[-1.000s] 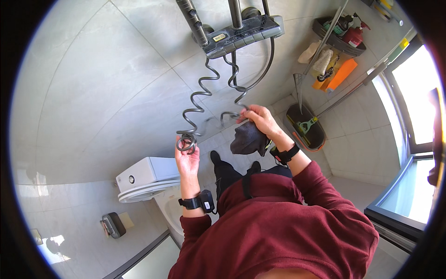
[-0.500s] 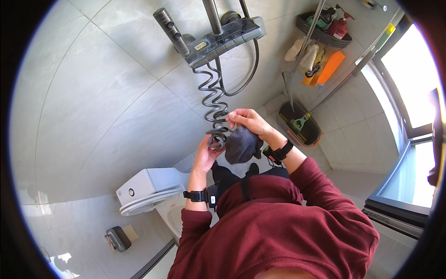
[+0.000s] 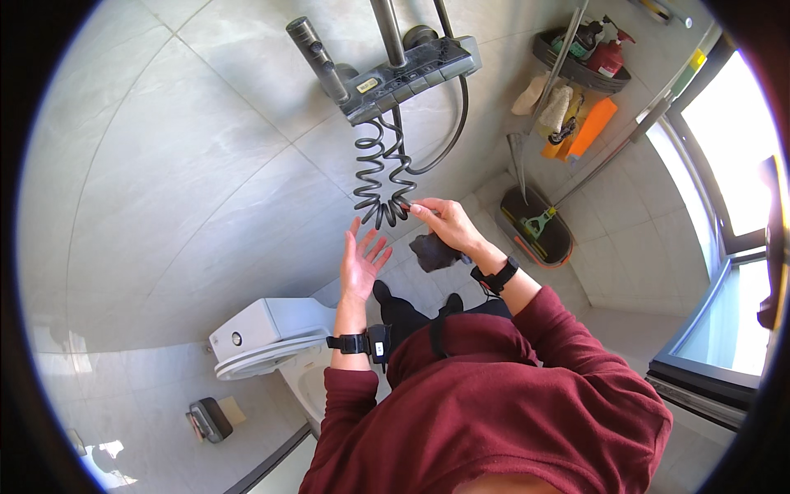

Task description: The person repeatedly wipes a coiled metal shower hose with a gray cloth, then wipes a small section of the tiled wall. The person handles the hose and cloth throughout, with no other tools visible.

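Note:
A dark coiled hose (image 3: 382, 177) hangs in a loop under the dark shower mixer (image 3: 411, 80) on the tiled wall. My right hand (image 3: 448, 226) is closed around a dark grey cloth (image 3: 434, 253), which hangs crumpled below the fingers. Its thumb and fingertips pinch together at the right side of the hose's lower coils. Just below the loop, my left hand (image 3: 362, 265) is open, fingers spread and palm up, holding nothing and apart from the hose.
To the left stands a white toilet (image 3: 276, 329) with its lid raised. A corner shelf (image 3: 580, 70) with bottles hangs at the upper right, above a dark mop bucket (image 3: 535, 222). An open window (image 3: 724, 148) is on the right, and a paper holder (image 3: 211, 421) lower left.
My left hand has let go of the hose coils and spread open below them. The coils now hang as a wider loop. The cloth has dropped lower and bunched up under my right hand.

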The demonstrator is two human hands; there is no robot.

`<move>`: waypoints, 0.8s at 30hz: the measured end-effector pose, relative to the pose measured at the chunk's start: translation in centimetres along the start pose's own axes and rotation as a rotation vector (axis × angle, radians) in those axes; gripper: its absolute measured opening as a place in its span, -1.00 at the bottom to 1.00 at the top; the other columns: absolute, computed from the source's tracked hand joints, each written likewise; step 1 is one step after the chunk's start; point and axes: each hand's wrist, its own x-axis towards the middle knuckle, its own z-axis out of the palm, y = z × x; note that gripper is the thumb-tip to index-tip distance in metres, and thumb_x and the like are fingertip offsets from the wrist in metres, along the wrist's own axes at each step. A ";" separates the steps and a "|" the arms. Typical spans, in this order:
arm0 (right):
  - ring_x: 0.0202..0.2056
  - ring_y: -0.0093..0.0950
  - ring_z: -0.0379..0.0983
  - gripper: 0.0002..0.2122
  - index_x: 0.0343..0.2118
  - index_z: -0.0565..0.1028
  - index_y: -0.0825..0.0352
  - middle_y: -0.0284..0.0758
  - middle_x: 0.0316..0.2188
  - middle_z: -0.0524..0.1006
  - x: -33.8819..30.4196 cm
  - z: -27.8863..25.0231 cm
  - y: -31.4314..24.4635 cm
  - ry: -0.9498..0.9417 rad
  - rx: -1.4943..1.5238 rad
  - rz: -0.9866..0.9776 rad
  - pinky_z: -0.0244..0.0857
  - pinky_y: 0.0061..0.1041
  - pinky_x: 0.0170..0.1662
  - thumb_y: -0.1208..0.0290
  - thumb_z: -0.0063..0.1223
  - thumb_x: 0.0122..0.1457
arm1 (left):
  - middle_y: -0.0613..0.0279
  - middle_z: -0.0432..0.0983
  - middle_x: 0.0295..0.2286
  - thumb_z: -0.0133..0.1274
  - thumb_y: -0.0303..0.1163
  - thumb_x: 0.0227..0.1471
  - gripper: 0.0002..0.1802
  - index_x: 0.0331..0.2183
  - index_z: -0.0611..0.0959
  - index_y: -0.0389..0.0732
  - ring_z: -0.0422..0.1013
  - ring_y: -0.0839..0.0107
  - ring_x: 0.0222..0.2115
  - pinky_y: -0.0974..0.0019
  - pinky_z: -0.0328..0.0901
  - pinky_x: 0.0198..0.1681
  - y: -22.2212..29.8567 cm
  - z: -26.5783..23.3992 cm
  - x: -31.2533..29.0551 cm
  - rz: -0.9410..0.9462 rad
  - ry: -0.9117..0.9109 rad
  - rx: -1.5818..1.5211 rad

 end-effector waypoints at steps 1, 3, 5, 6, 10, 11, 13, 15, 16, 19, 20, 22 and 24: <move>-0.45 -0.66 0.40 -0.66 -0.07 0.60 0.35 -0.43 -0.44 0.55 -0.2 0.2 0.0 0.003 -0.008 -0.036 0.33 -0.60 -0.37 0.16 0.10 0.30 | 0.02 0.21 0.14 -0.01 0.27 0.15 -0.08 0.35 0.10 0.07 0.28 0.05 0.11 -0.04 0.30 0.15 0.6 0.3 0.1 -0.007 -0.084 -0.039; -0.46 -0.66 0.41 -0.65 -0.06 0.60 0.36 -0.41 -0.46 0.55 -0.4 0.4 0.0 0.031 -0.025 -0.121 0.35 -0.58 -0.37 0.16 0.08 0.31 | -0.01 0.20 0.15 0.00 0.28 0.14 -0.04 0.36 0.03 0.05 0.26 0.04 0.13 -0.04 0.29 0.15 1.1 1.2 0.9 -0.049 -0.036 -0.014; -0.47 -0.66 0.42 -0.65 -0.06 0.59 0.37 -0.40 -0.47 0.55 -0.4 0.5 0.0 0.063 -0.048 -0.200 0.37 -0.56 -0.38 0.16 0.07 0.32 | -0.02 0.22 0.13 0.06 0.23 0.14 -0.02 0.35 0.01 -0.01 0.33 0.05 0.07 -0.02 0.32 0.13 1.5 1.9 2.1 0.023 -0.052 0.001; -0.43 -0.59 0.45 -0.66 -0.05 0.59 0.39 -0.32 -0.40 0.57 -0.4 0.6 0.0 0.067 -0.041 -0.112 0.38 -0.54 -0.34 0.19 0.07 0.31 | -0.01 0.24 0.12 0.06 0.20 0.15 -0.08 0.31 0.09 -0.03 0.35 0.07 0.04 0.00 0.33 0.12 1.7 2.4 3.0 0.015 -0.042 0.051; -0.30 -0.40 0.55 -0.65 0.03 0.52 0.40 -0.08 -0.17 0.60 -0.3 0.5 -0.2 0.086 0.020 0.148 0.42 -0.46 -0.21 0.26 0.06 0.31 | 0.21 0.55 -0.16 0.01 0.02 0.26 -0.49 0.03 0.47 -0.15 0.50 0.32 -0.14 0.13 0.41 0.02 0.7 4.3 4.8 -0.022 -0.109 0.182; -0.28 -0.37 0.57 -0.64 0.07 0.49 0.39 -0.04 -0.13 0.59 -0.3 0.6 -0.2 0.139 0.050 0.156 0.42 -0.45 -0.19 0.27 0.05 0.32 | 0.21 0.53 -0.13 -0.01 0.03 0.27 -0.48 0.06 0.45 -0.17 0.48 0.33 -0.09 0.15 0.39 0.03 -0.3 5.0 4.5 0.018 -0.179 0.207; -0.26 -0.44 0.53 -0.59 0.17 0.40 0.38 -0.09 -0.15 0.59 -0.5 0.8 -0.2 0.202 -0.025 -0.023 0.41 -0.47 -0.16 0.28 0.00 0.34 | 0.22 0.42 0.01 -0.06 0.04 0.30 -0.41 0.16 0.36 -0.17 0.39 0.39 0.05 0.23 0.32 0.09 -2.8 6.4 3.2 0.102 -0.254 0.299; -0.22 -0.44 0.52 -0.54 0.27 0.29 0.35 -0.08 -0.16 0.58 -0.8 0.8 -0.1 0.185 -0.096 -0.119 0.39 -0.45 -0.08 0.31 -0.03 0.36 | 0.26 0.33 0.08 -0.07 -0.02 0.32 -0.38 0.23 0.24 -0.15 0.29 0.47 0.11 0.28 0.24 0.14 -4.9 7.4 2.1 0.175 -0.258 0.371; -0.27 -0.44 0.54 -0.56 0.22 0.34 0.37 -0.08 -0.17 0.57 -0.8 0.9 0.1 0.186 -0.123 -0.133 0.41 -0.46 -0.14 0.33 0.00 0.33 | 0.27 0.33 0.08 -0.08 -0.04 0.33 -0.39 0.24 0.22 -0.14 0.28 0.48 0.11 0.29 0.23 0.15 -5.7 7.6 1.8 0.214 -0.279 0.395; -0.41 -0.43 0.55 -0.66 0.03 0.45 0.41 -0.08 -0.20 0.57 -1.4 0.4 0.9 0.145 -0.048 -0.018 0.41 -0.44 -0.31 0.34 0.10 0.27 | 0.30 0.34 0.06 -0.09 -0.12 0.35 -0.43 0.25 0.20 -0.10 0.29 0.49 0.06 0.30 0.22 0.14 -6.4 6.8 1.8 0.216 -0.237 0.317; -0.46 -0.40 0.55 -0.69 -0.04 0.47 0.42 -0.08 -0.20 0.57 -1.5 0.1 1.3 0.151 -0.093 0.011 0.40 -0.42 -0.36 0.35 0.14 0.23 | 0.32 0.34 0.05 -0.09 -0.14 0.35 -0.43 0.26 0.19 -0.10 0.29 0.50 0.04 0.31 0.22 0.12 -6.3 6.2 2.0 0.205 -0.200 0.307; -0.52 -0.36 0.53 -0.72 -0.13 0.50 0.42 -0.08 -0.22 0.58 -1.5 0.0 2.0 0.188 -0.144 0.002 0.38 -0.40 -0.42 0.36 0.19 0.19 | 0.35 0.33 0.09 -0.02 -0.14 0.32 -0.42 0.24 0.24 -0.09 0.28 0.51 0.07 0.30 0.24 0.12 -6.4 4.6 2.5 0.144 -0.173 0.310; -0.57 -0.36 0.48 -0.74 -0.17 0.51 0.42 -0.10 -0.26 0.58 -1.7 0.2 2.7 0.244 -0.167 -0.045 0.36 -0.40 -0.45 0.35 0.21 0.17 | 0.33 0.33 0.10 0.02 -0.16 0.29 -0.44 0.22 0.30 -0.10 0.30 0.49 0.07 0.25 0.26 0.14 -6.4 2.8 3.0 0.080 -0.169 0.329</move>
